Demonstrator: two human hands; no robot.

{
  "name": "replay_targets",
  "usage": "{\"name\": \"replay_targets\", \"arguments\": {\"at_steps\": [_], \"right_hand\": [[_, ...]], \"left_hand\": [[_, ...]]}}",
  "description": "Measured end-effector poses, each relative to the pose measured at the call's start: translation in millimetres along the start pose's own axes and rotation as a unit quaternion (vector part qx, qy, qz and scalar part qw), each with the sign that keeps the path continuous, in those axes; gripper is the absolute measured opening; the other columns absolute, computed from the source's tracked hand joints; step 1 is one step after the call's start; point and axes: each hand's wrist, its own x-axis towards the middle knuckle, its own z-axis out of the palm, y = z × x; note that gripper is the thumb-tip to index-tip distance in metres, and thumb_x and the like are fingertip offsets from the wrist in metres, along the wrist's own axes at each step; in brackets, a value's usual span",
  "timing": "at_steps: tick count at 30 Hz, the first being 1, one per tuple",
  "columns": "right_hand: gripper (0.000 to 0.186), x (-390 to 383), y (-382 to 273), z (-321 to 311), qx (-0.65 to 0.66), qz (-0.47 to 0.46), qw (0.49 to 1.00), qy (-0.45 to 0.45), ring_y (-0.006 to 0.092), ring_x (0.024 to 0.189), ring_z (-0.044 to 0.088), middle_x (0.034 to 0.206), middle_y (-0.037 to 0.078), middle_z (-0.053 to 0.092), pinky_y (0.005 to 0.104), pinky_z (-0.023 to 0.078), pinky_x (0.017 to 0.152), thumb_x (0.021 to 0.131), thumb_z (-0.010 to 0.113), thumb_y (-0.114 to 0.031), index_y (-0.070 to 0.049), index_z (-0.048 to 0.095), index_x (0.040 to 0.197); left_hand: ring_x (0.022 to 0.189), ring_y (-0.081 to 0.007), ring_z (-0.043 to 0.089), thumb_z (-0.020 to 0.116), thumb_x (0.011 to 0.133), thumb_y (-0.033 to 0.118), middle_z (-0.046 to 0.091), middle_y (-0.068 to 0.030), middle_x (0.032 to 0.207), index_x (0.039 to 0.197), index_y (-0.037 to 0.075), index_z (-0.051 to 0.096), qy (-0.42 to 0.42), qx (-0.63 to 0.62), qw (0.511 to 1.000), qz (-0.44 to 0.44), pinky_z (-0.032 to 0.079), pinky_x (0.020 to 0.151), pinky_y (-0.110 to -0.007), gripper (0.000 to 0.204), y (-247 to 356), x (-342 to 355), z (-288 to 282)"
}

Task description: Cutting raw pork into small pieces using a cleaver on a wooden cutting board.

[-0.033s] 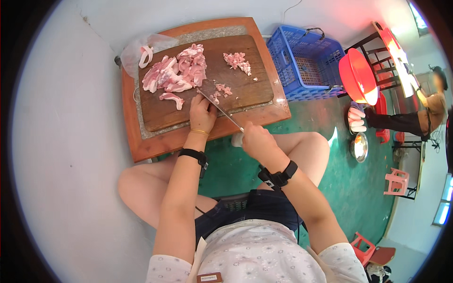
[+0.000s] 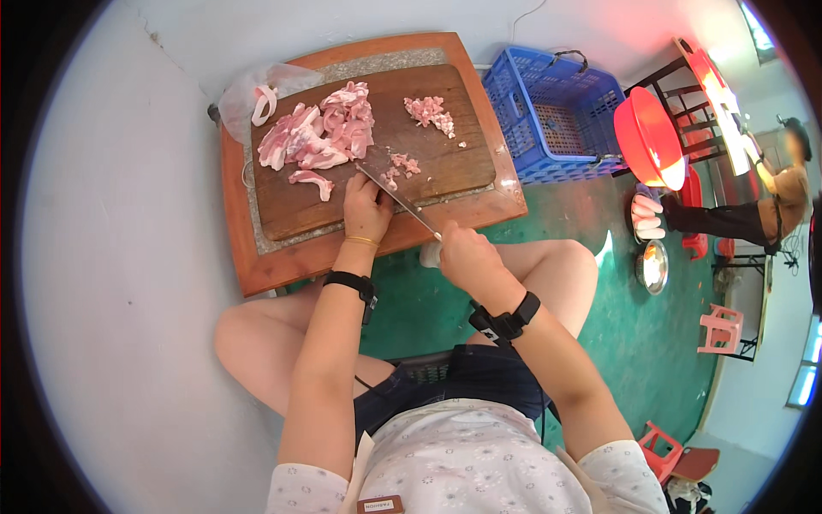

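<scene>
My right hand [image 2: 469,257] is closed around the handle of a knife [image 2: 406,204]. Its long narrow blade slants up and left over the front of a wooden cutting board [image 2: 295,212]. Close against the blade, the bent fingers of my left hand [image 2: 366,208] press down at the board's near edge; whatever lies under them is hidden. Small chopped meat bits [image 2: 404,163] lie just beyond the blade. A pile of raw meat strips [image 2: 321,128] covers the board's left half, with one loose strip [image 2: 312,182] before it. Diced meat [image 2: 430,114] is heaped at the far right.
The board rests on a wood-framed table [image 2: 505,203]. A clear plastic bag [image 2: 235,107] with a meat piece sits at its far left corner. Right of the table stand a blue crate [image 2: 531,163], a red basin [image 2: 642,137] and a metal bowl [image 2: 652,267]. Another person [image 2: 783,197] works farther right.
</scene>
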Motion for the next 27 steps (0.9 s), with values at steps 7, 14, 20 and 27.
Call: {"name": "replay_targets", "arguments": {"at_steps": [7, 14, 20, 27], "right_hand": [[0.016, -6, 30, -27, -0.088, -0.004, 0.996, 0.023, 0.0403, 0.077, 0.065, 0.079, 0.024, 0.064, 0.0475, 0.052, 0.067, 0.082, 0.056, -0.011, 0.000, 0.049, 0.091], [0.027, -5, 52, -37, -0.147, -0.055, 0.968, 0.195, 0.0321, 0.070, 0.066, 0.083, 0.016, 0.064, 0.0433, 0.052, 0.057, 0.078, 0.062, -0.013, -0.003, 0.044, 0.096], [0.036, 5, 85, -43, -0.205, -0.127, 0.941, 0.238, 0.0269, 0.063, 0.064, 0.078, 0.011, 0.061, 0.0371, 0.050, 0.051, 0.070, 0.067, -0.008, -0.003, 0.042, 0.095], [0.025, 3, 68, -51, -0.232, -0.141, 0.939, 0.211, 0.0240, 0.062, 0.064, 0.072, 0.008, 0.060, 0.0345, 0.050, 0.053, 0.074, 0.061, -0.008, -0.003, 0.044, 0.092]], "left_hand": [[0.083, -0.0345, 0.054, 0.066, 0.077, 0.009, 0.057, -0.0136, 0.088, 0.082, 0.003, 0.065, 0.010, 0.118, 0.990, -0.071, 0.046, 0.074, -0.043, 0.008, 7, 13, 17], [0.073, -0.0282, 0.067, 0.065, 0.078, 0.008, 0.069, -0.0128, 0.082, 0.098, 0.002, 0.067, 0.002, -0.006, 0.984, -0.176, 0.052, 0.068, -0.038, 0.021, -9, 47, 6], [0.070, -0.0244, 0.064, 0.065, 0.077, 0.008, 0.066, -0.0119, 0.078, 0.090, 0.004, 0.068, -0.065, -0.048, 0.991, -0.108, 0.051, 0.067, -0.035, 0.014, 14, 69, -9], [0.088, -0.0325, 0.056, 0.061, 0.076, 0.008, 0.058, -0.0132, 0.082, 0.077, 0.006, 0.065, -0.231, 0.062, 0.970, 0.048, 0.048, 0.078, -0.041, 0.005, 36, 70, 15]]}}
